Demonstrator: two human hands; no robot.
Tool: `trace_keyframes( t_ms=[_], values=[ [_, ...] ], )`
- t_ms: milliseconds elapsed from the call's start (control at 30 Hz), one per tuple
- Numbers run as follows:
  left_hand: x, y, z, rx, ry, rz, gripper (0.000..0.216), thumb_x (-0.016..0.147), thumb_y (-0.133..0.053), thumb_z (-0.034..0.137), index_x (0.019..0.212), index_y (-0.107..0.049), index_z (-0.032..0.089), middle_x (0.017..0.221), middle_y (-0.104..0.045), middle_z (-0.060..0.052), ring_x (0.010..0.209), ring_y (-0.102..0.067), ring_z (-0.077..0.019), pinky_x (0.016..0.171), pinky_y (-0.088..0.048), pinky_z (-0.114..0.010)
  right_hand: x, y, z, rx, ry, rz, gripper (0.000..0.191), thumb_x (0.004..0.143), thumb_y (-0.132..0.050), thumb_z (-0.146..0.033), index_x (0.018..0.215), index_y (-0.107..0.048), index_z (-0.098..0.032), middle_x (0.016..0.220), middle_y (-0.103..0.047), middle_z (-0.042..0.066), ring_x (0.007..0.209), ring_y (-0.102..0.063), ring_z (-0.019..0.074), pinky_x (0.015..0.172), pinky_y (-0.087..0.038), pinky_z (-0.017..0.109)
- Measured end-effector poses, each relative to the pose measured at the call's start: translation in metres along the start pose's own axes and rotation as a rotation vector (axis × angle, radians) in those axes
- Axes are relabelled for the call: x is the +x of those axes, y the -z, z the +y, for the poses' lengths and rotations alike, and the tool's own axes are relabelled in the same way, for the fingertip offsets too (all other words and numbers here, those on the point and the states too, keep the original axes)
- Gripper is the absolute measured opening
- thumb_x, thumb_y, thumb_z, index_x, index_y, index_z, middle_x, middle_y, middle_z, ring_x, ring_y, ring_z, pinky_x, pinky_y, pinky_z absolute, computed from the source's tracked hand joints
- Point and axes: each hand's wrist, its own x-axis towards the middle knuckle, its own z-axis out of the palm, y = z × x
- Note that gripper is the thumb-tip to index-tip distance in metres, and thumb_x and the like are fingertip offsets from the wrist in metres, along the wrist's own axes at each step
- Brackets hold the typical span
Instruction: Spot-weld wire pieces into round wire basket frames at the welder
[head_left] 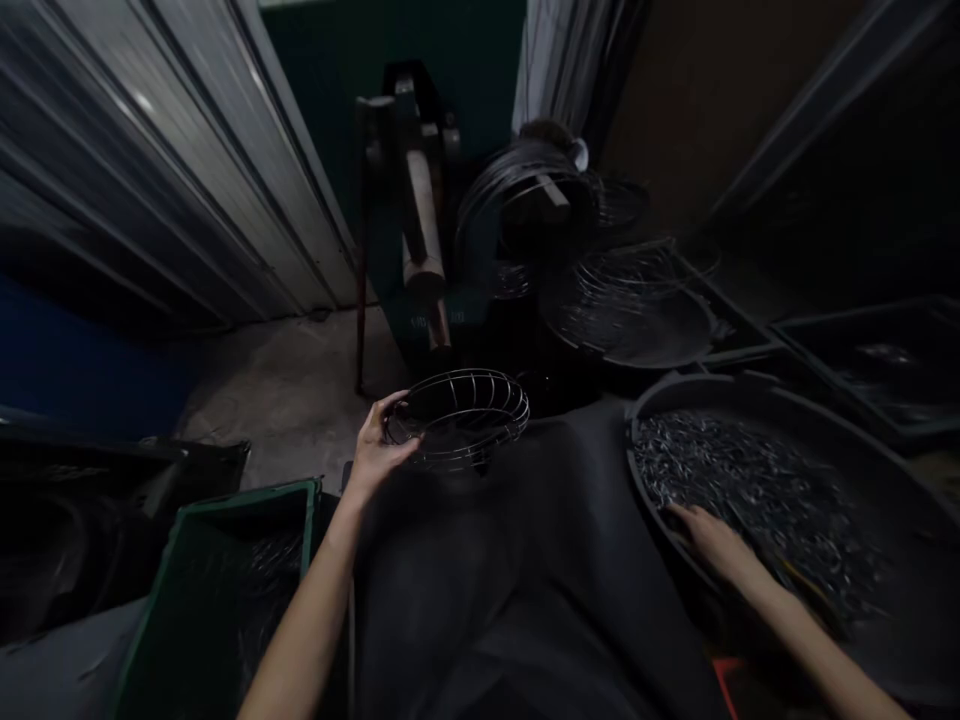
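My left hand (379,445) is closed on the left rim of a round wire cage (472,412), thumb in front and fingers behind. The cage is made of thin shiny wires in rings joined by short ribs, and it is held tilted above my lap. My right hand (709,540) is at the near left side of a wide dark basin (795,400), by a heap of small metal pieces (750,490). Its fingers are curled together, and their tips are partly hidden. Whatever they pinch is too dark and small to make out.
A green machine (442,320) with a thick rod stands ahead. Wire coils (525,180) hang beside it, and more loose wire lies in a second basin (637,330). At lower left is a green crate (169,580) with metal pieces. A dark cloth (480,600) covers my lap.
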Motion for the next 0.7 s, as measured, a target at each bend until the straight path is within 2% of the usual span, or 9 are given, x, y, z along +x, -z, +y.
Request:
trace_keyframes(
  t_ms=[67, 133, 233, 367, 500, 567, 633, 700],
  values=[
    [-0.006, 0.001, 0.000, 0.028, 0.003, -0.060, 0.057, 0.071, -0.071, 0.026, 0.124, -0.050, 0.026, 0.111, -0.058, -0.005, 0.105, -0.058, -0.0188, 0.092, -0.047, -0.033, 0.001, 0.002, 0.002, 0.016, 0.054, -0.053, 0.027, 0.073, -0.052, -0.022, 0.094, -0.069, -0.020, 0.089, -0.070, 0.011, 0.083, -0.068, 0.0254, 0.076, -0.051, 0.032],
    [-0.014, -0.003, -0.002, 0.054, 0.014, -0.126, 0.056, 0.072, -0.069, 0.025, 0.124, -0.051, 0.025, 0.111, -0.057, -0.005, 0.104, -0.058, -0.0195, 0.092, -0.047, -0.034, 0.001, 0.002, 0.004, 0.046, 0.086, -0.034, 0.023, 0.073, -0.053, -0.022, 0.088, -0.070, -0.022, 0.084, -0.068, 0.009, 0.080, -0.067, 0.0238, 0.076, -0.050, 0.031],
    [-0.024, -0.016, -0.004, 0.098, 0.039, -0.222, 0.054, 0.072, -0.067, 0.021, 0.124, -0.052, 0.024, 0.111, -0.056, -0.005, 0.104, -0.058, -0.0200, 0.093, -0.047, -0.035, -0.004, 0.001, 0.006, 0.107, 0.040, 0.100, 0.021, 0.074, -0.055, -0.033, 0.082, -0.069, -0.020, 0.082, -0.065, 0.009, 0.074, -0.065, 0.0241, 0.073, -0.050, 0.034],
    [-0.026, -0.032, -0.001, 0.140, 0.036, -0.260, 0.054, 0.073, -0.065, 0.020, 0.125, -0.051, 0.023, 0.115, -0.053, -0.006, 0.109, -0.055, -0.0215, 0.097, -0.046, -0.038, -0.018, 0.019, -0.004, 0.283, -0.148, 0.338, 0.043, 0.077, -0.048, -0.057, 0.078, -0.066, -0.017, 0.085, -0.065, 0.014, 0.076, -0.062, 0.0270, 0.071, -0.049, 0.040],
    [-0.027, -0.043, 0.001, 0.186, 0.035, -0.278, 0.061, 0.070, -0.070, 0.025, 0.127, -0.049, 0.023, 0.119, -0.049, -0.007, 0.115, -0.051, -0.0246, 0.099, -0.045, -0.041, -0.035, 0.062, -0.045, 0.514, -0.350, 0.549, 0.049, 0.079, -0.048, -0.061, 0.089, -0.065, -0.016, 0.081, -0.066, 0.015, 0.069, -0.061, 0.0236, 0.064, -0.048, 0.038],
    [-0.030, -0.049, 0.001, 0.197, 0.032, -0.221, 0.057, 0.071, -0.068, 0.022, 0.125, -0.049, 0.023, 0.117, -0.051, -0.007, 0.113, -0.052, -0.0244, 0.099, -0.045, -0.042, -0.039, 0.074, -0.075, 0.704, -0.336, 0.620, 0.045, 0.078, -0.055, -0.057, 0.095, -0.064, -0.016, 0.081, -0.067, 0.013, 0.065, -0.060, 0.0195, 0.062, -0.048, 0.034],
    [-0.032, -0.053, 0.001, 0.198, 0.028, -0.153, 0.052, 0.072, -0.066, 0.019, 0.121, -0.051, 0.022, 0.114, -0.054, -0.006, 0.111, -0.054, -0.0235, 0.098, -0.045, -0.041, -0.040, 0.069, -0.102, 0.824, -0.209, 0.550, 0.043, 0.077, -0.058, -0.056, 0.096, -0.064, -0.017, 0.079, -0.068, 0.009, 0.060, -0.060, 0.0169, 0.059, -0.049, 0.031],
    [-0.031, -0.053, 0.004, 0.188, 0.018, -0.111, 0.050, 0.071, -0.067, 0.019, 0.119, -0.053, 0.023, 0.113, -0.056, -0.005, 0.109, -0.056, -0.0226, 0.097, -0.046, -0.039, -0.038, 0.052, -0.120, 0.841, -0.078, 0.433, 0.045, 0.076, -0.057, -0.060, 0.090, -0.065, -0.018, 0.078, -0.068, 0.007, 0.061, -0.061, 0.0174, 0.059, -0.051, 0.032]
  ],
)
